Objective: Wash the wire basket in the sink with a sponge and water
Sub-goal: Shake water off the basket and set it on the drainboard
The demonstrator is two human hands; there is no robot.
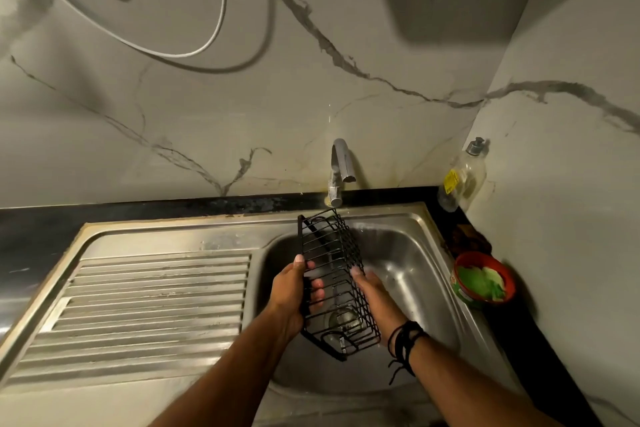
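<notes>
Head view: wire basket (332,274) between both hands' grip.

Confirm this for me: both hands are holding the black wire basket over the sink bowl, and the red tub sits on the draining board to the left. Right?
Not quite. In the head view the red tub sits on the dark counter to the right of the sink, not on the draining board. The rest holds: the left hand and right hand both hold the black wire basket over the bowl.

Black wire basket (332,274), long, tilted, above steel sink (415,274) basin; seemingly empty.
</notes>
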